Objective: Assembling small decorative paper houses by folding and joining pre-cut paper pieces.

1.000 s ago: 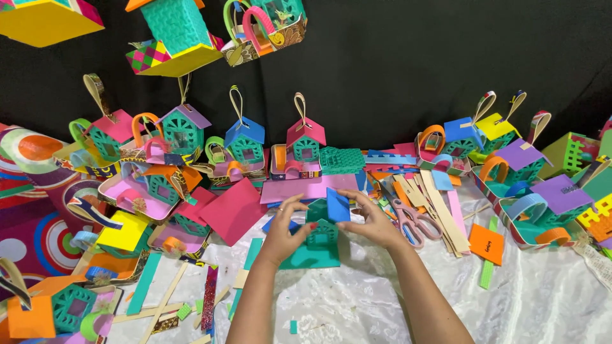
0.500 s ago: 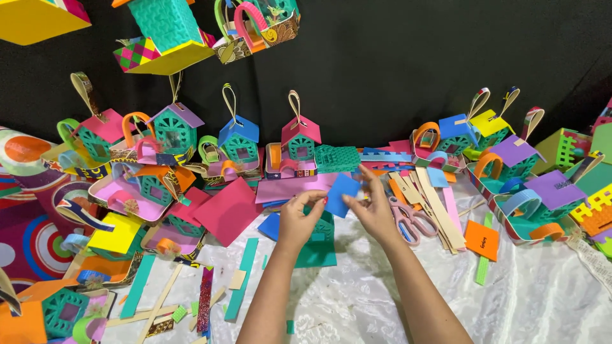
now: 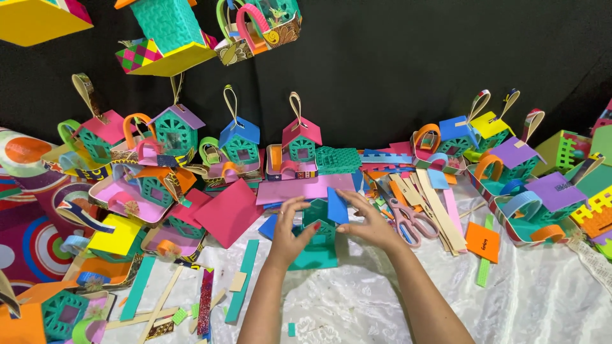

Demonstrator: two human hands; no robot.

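Note:
A small teal foam house point(image 3: 318, 216) stands on a teal foam base point(image 3: 314, 257) on the white cloth, at the centre. My left hand point(image 3: 292, 232) grips its left side. My right hand point(image 3: 368, 223) holds its right side and presses a blue foam roof piece point(image 3: 337, 205) against the top. The house's lower part is partly hidden by my fingers.
Finished foam houses with loop handles point(image 3: 240, 141) line the back against a black cloth. Pink-handled scissors point(image 3: 406, 218) and wooden sticks point(image 3: 440, 216) lie right of my hands. A pink sheet point(image 3: 228, 212), foam strips point(image 3: 243, 280) and an orange square point(image 3: 482, 241) lie about. More houses hang overhead point(image 3: 167, 32).
My hands and the teal house moved a little toward me and back. The blue roof piece now sits on the house's right top; the view has shifted slightly.

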